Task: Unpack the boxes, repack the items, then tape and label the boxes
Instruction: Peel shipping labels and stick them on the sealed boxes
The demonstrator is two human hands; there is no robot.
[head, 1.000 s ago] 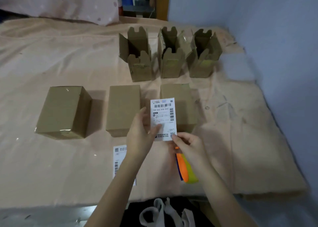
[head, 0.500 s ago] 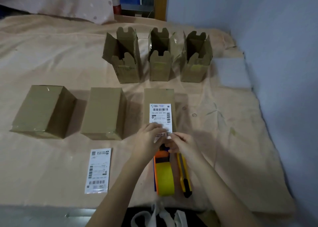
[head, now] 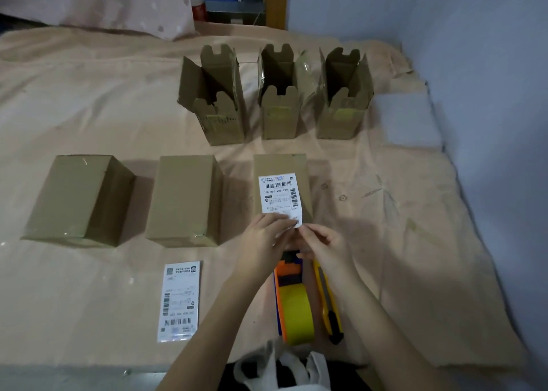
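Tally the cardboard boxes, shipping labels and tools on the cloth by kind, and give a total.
Closed boxes: 3
Open boxes: 3
Shipping labels: 2, one on the right closed box, one on the cloth
Tape dispenser: 1
Utility knife: 1
Total: 10

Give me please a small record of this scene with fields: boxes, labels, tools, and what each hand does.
closed boxes: three in the near row; left box, middle box, right box
open boxes: three in the far row, flaps up
label in hands: shipping label over the right box
spare label: second label flat on the cloth
tools: tape dispenser and utility knife side by side
left hand: pinches the label's lower edge
right hand: pinches the label's lower corner
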